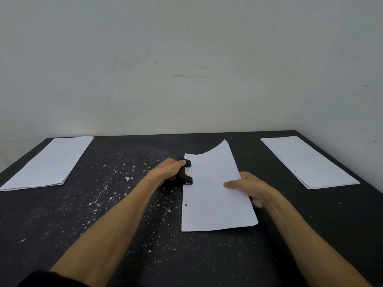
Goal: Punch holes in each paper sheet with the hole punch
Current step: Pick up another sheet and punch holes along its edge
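Head view. Nearest the camera: two bare forearms reaching forward over a black table (207, 266), a dark sleeve (41, 278) at the left elbow. The table top is speckled with small white flecks (116, 189), densest left of centre.

Left hand (170, 169): curled over the top of the black hole punch (185, 175), fingers wrapped round its body, thumb side toward the paper. The punch sits on the table at the left edge of the middle sheet, its mouth over that edge, near the sheet's far half.

Right hand (246, 188): pinches the right edge of the middle sheet (211, 195), thumb lying on top of the paper, fingers tucked beneath. The sheet's far right corner curls upward off the table; its near end lies flat. One round hole (186, 204) shows close to the left edge, nearer the camera than the punch.

Left stack of paper (49, 162): flat, near the far left corner of the table, well apart from the hands. Right stack of paper (308, 160): flat, toward the far right; faint small marks near its left edge, too small to tell what they are.

Behind the table, a pale scuffed wall (186, 59).
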Available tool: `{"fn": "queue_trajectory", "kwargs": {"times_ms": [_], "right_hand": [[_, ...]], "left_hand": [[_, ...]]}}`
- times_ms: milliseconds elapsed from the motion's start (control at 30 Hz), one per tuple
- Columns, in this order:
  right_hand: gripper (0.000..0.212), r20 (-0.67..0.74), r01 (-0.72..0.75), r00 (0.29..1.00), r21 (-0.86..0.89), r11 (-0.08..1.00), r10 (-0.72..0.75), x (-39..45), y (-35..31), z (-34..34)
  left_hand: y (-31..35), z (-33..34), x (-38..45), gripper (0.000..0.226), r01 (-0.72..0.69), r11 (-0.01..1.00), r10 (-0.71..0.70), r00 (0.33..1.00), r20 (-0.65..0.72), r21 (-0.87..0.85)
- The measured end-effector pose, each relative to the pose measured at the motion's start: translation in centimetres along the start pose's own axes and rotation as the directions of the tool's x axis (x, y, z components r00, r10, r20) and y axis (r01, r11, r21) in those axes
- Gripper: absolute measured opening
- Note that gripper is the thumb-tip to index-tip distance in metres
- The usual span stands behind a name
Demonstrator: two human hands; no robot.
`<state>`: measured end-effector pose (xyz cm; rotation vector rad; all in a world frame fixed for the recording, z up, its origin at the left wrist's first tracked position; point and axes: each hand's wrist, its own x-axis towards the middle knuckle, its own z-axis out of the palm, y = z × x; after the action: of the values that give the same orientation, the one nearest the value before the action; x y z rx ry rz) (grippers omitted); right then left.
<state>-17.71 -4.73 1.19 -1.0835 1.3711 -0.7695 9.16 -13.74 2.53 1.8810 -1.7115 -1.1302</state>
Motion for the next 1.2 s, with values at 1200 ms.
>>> {"fn": "queue_trajectory", "kwargs": {"times_ms": [1200], "right_hand": [[0.023,-0.028,-0.027,0.999,0.056,0.998,0.029,-0.44,0.23,0.37]], "left_hand": [[-0.32,0.06,0.33,0.045,-0.008,1.0,0.008,1.0,0.007,-0.008]]}}
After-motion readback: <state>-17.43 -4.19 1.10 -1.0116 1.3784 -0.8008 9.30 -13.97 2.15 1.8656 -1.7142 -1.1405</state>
